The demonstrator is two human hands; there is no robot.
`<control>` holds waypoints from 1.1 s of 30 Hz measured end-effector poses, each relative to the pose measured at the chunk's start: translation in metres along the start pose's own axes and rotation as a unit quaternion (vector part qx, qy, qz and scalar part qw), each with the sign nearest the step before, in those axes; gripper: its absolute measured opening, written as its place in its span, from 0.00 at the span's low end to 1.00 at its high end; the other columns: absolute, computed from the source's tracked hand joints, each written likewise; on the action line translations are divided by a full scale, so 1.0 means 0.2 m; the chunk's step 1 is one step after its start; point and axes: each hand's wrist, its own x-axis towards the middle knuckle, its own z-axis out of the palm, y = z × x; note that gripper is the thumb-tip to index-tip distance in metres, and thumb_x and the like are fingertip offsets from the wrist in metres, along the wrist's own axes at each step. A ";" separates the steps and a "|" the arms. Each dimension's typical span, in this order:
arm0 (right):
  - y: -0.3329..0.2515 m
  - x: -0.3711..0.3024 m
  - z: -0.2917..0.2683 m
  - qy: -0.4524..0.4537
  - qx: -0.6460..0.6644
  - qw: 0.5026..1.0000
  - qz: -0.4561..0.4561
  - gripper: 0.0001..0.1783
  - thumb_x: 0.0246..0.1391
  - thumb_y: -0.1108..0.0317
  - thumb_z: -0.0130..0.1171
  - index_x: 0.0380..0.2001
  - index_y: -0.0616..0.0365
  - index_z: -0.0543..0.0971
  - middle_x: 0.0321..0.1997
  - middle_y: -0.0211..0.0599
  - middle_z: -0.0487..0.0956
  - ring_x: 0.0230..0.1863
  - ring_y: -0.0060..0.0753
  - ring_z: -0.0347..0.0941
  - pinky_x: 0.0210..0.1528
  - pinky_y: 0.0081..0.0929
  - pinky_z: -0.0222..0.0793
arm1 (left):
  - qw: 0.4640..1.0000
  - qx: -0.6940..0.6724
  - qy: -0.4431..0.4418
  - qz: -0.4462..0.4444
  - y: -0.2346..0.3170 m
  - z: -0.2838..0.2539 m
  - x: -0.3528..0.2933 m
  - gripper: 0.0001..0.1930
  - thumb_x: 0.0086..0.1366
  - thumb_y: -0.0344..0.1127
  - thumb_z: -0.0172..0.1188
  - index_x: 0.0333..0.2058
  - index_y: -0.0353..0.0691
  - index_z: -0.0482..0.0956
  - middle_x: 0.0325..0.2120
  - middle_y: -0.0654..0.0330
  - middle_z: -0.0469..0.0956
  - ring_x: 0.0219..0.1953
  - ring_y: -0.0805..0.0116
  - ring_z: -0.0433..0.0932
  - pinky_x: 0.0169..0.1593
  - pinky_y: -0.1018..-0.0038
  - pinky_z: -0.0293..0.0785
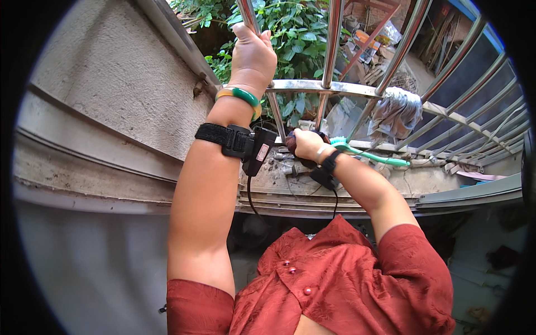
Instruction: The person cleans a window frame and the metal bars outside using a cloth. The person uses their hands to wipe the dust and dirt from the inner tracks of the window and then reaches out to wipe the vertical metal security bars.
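My left hand [254,58] is raised, its fingers wrapped round an upright metal bar [246,11] of the window grille. Lower down and to the right, my right hand [309,146] is closed on a dark brownish thing [291,142] beside the foot of another bar. Its kind is hard to make out, and part of it is hidden behind my fingers. A green brush [385,160] with pale bristles lies on the ledge just right of my right wrist. Black straps with small cabled boxes sit on both my forearms, and a green and amber bangle circles my left wrist.
A horizontal rail [301,85] crosses the bars, with a crumpled grey wrap [397,114] over it at the right. Grimy window tracks [335,204] run along the sill. A rough wall [111,78] rises at left. Leafy plants [296,42] and piled clutter stand outside.
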 end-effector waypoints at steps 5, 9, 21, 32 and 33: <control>-0.20 -0.31 -0.51 0.197 0.128 0.972 -0.014 0.21 0.39 0.66 0.58 0.39 0.58 0.69 0.27 0.52 0.75 0.32 0.54 0.72 0.36 0.38 0.69 | 0.998 -0.027 -0.040 -0.033 0.00 0.00 0.00 0.18 0.60 0.33 0.51 0.37 0.35 0.49 0.21 0.46 0.72 0.21 0.48 0.73 0.24 0.61 0.66; -0.46 -0.34 -0.87 0.381 0.124 0.907 -0.129 0.24 0.37 0.67 0.60 0.42 0.57 0.68 0.33 0.49 0.75 0.35 0.53 0.72 0.38 0.38 0.68 | 0.997 -0.062 -0.011 -0.039 -0.08 0.02 0.00 0.11 0.63 0.35 0.49 0.34 0.37 0.57 0.18 0.62 0.71 0.18 0.74 0.72 0.20 0.76 0.68; -0.40 -0.02 -0.71 0.341 -0.065 0.924 -0.163 0.19 0.34 0.70 0.57 0.35 0.53 0.68 0.34 0.38 0.72 0.39 0.41 0.70 0.43 0.37 0.60 | 0.973 -0.203 -0.078 -0.076 0.06 -0.06 -0.02 0.08 0.64 0.29 0.43 0.35 0.39 0.52 0.21 0.61 0.68 0.18 0.75 0.67 0.21 0.78 0.66; -0.24 -0.65 -0.72 0.372 0.188 0.897 -0.147 0.25 0.34 0.68 0.64 0.40 0.56 0.69 0.36 0.46 0.73 0.38 0.48 0.72 0.41 0.32 0.69 | 0.997 0.080 -0.001 -0.019 0.05 -0.17 -0.08 0.19 0.59 0.35 0.52 0.45 0.36 0.57 0.38 0.46 0.69 0.38 0.48 0.73 0.40 0.60 0.69; -0.19 -0.75 -0.77 0.375 0.203 0.895 -0.130 0.28 0.33 0.68 0.66 0.41 0.57 0.68 0.37 0.46 0.73 0.39 0.46 0.73 0.41 0.31 0.69 | 0.994 0.089 0.048 0.037 0.07 -0.17 -0.13 0.19 0.56 0.32 0.55 0.44 0.36 0.61 0.42 0.45 0.65 0.37 0.54 0.72 0.40 0.65 0.69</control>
